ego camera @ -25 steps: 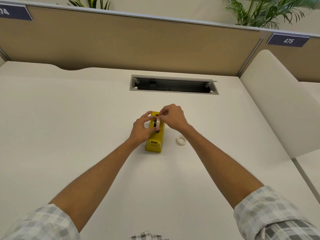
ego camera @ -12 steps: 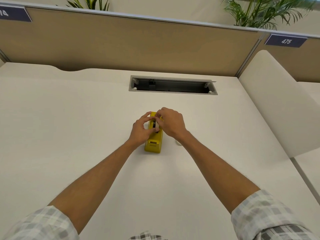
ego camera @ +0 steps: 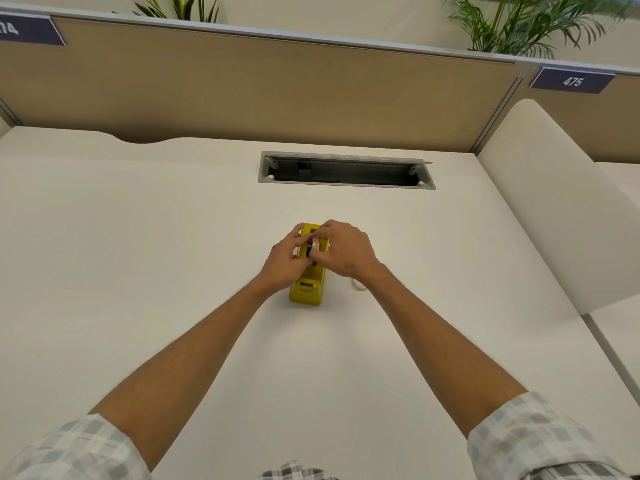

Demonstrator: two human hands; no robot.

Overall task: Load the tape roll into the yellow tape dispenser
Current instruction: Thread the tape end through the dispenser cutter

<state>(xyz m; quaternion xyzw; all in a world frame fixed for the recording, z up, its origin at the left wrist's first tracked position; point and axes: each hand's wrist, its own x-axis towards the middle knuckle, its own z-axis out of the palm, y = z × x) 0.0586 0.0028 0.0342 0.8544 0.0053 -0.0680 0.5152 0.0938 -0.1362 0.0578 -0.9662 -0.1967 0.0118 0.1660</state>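
White tape roll [ego camera: 316, 244] between pinching hands [ego camera: 313, 256]

A dark blue sign [ego camera: 571, 80] on the partition at upper right reads "475" in white. A second blue sign [ego camera: 29, 30] at upper left is cut by the frame edge; only the digits "74" or similar show.

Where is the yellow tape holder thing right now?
The yellow plastic tape dispenser sits mid-desk in the head view, between both hands, below the grey cable slot.
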